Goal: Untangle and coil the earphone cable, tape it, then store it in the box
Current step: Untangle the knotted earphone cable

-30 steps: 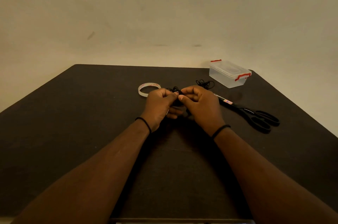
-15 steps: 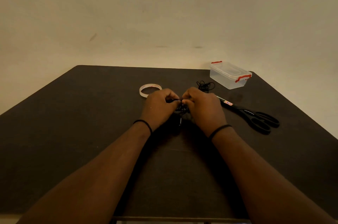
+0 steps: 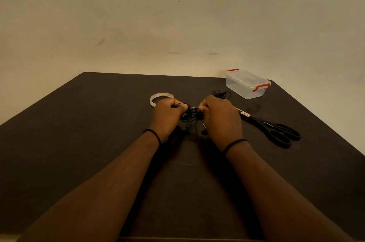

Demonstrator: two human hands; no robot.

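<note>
Left hand and right hand each pinch the tangled black earphone cable above the dark bench; tape roll, scissors and lidded box lie nearby.

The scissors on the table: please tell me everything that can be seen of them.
The scissors are large, with black handles that look like plastic and two finger loops toward the near right. They lie flat and closed on the dark table, blades pointing toward the right hand, which hides the tips. A small red and white label sits on the blade. Whether the hand touches them cannot be told.
</note>
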